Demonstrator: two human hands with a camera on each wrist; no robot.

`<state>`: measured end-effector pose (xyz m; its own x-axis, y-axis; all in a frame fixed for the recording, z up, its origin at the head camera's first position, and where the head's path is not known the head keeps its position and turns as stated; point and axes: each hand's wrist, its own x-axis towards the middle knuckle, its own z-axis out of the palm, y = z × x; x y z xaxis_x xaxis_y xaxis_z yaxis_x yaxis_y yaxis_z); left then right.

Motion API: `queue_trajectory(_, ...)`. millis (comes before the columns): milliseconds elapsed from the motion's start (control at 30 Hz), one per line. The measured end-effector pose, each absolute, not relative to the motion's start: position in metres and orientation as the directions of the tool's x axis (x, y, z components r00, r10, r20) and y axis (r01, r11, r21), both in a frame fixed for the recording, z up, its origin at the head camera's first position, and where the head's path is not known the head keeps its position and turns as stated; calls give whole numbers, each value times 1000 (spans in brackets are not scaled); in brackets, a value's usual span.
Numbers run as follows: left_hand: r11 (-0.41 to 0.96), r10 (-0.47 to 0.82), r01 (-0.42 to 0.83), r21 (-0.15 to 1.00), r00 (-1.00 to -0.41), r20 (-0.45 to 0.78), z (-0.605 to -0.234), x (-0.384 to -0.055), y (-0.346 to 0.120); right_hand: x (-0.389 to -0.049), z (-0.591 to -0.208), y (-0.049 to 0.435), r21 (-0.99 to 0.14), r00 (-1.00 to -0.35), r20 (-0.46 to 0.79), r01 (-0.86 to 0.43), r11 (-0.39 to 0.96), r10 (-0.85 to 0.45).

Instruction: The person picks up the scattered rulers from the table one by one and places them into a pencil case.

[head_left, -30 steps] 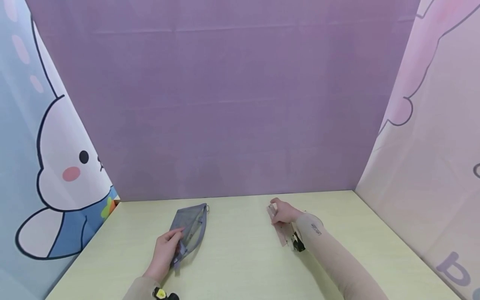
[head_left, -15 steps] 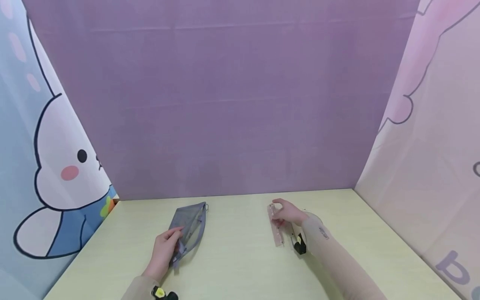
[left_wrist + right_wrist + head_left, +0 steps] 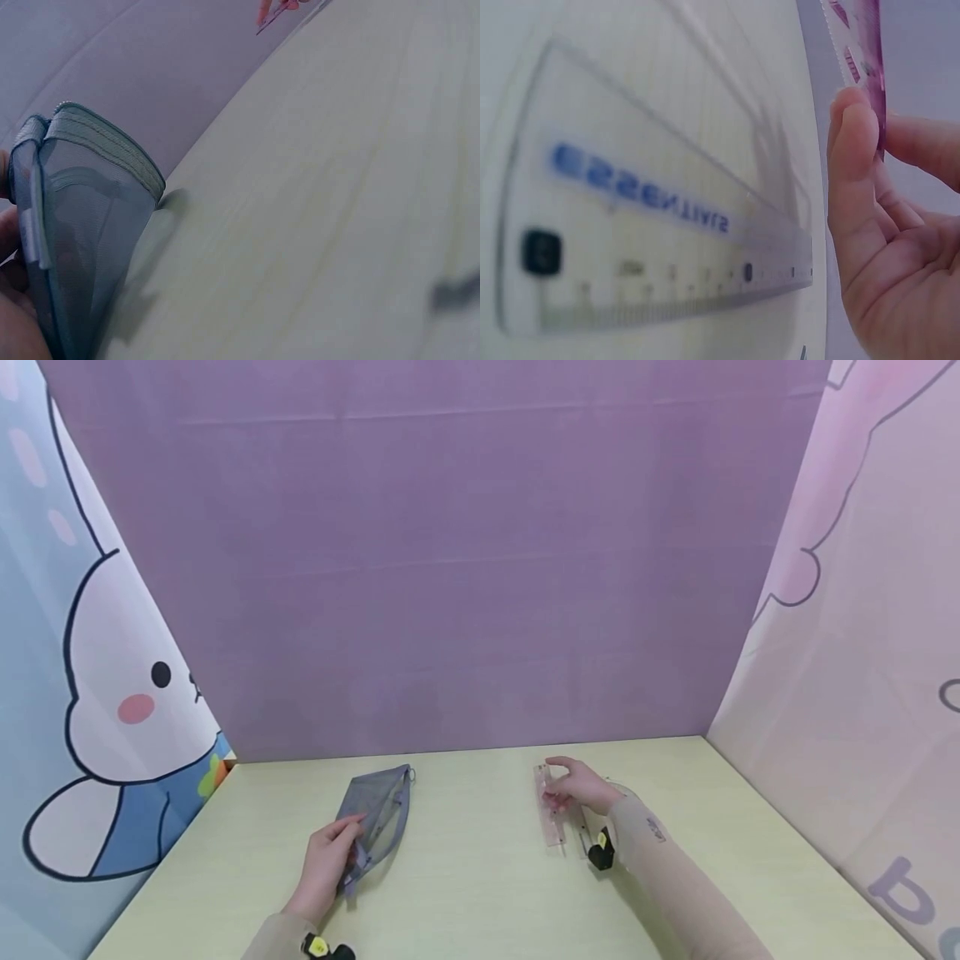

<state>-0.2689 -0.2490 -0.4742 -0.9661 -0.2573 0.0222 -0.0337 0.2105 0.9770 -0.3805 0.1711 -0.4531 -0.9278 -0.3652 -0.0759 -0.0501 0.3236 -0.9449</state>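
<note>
In the head view, my left hand [image 3: 327, 860] pinches the side of a grey mesh zip pouch [image 3: 367, 797] whose mouth gapes toward the right. The left wrist view shows the pouch [image 3: 94, 195] standing up from the table, with its zip edge at the top. My right hand [image 3: 581, 785] pinches a pinkish see-through ruler [image 3: 551, 827] between thumb and fingers. In the right wrist view this pink ruler [image 3: 862, 45] is held up on edge. Beneath that hand lies a clear ruler [image 3: 652, 210] with blue ESSENTIALS lettering, partly hidden by the sleeve in the head view.
A pale yellow table [image 3: 465, 868] spans the space between the hands. Behind it rises a purple cloth wall [image 3: 465, 568]. Printed cloths with a rabbit [image 3: 135, 668] and pink shapes flank the left and right sides.
My right hand has shifted slightly right, and the pink ruler has turned straighter, with more of it showing apart from the clear ruler. The left hand and pouch have barely moved.
</note>
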Motion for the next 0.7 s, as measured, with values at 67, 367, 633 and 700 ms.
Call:
queue_trajectory(67,213,-255,-31,977,-967,25,-474,-269,-249,-381,-454,172,-954,-928,-78,-35,296,-363)
queue_trajectory(367,211,-259,-27,977,-965,30,-475,-269,-249,-381,-455,173,-969,-928,-78,-15,246,-364)
queue_trajectory(633,205,-251,-33,978,-968,20,-476,-269,-250,-380,-452,173,-977,-929,-86,7,215,-360)
queue_trajectory(700,205,-251,-33,978,-968,20,-476,-270,-250,-379,-451,173,-977,-928,-88,10,213,-361)
